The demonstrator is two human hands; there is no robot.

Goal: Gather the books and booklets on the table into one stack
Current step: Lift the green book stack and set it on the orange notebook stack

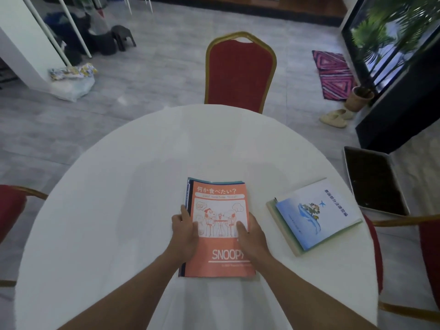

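Observation:
An orange Snoopy booklet (217,203) tops a small stack of booklets near the middle of the round white table (119,198). Blue and teal edges of the booklets under it show along its left and far sides. My left hand (184,231) grips the stack's left edge, thumb on the cover. My right hand (250,234) grips its right edge, thumb also on the cover. To the right lies a second pile: a light blue booklet (316,215) with an airplane drawing, resting on a cream and green book (285,231), turned at an angle.
A red chair with a gold frame (239,72) stands at the table's far side. More red chairs flank the table at left (10,208) and right (428,248). A dark tray (373,182) lies just off the table's right edge.

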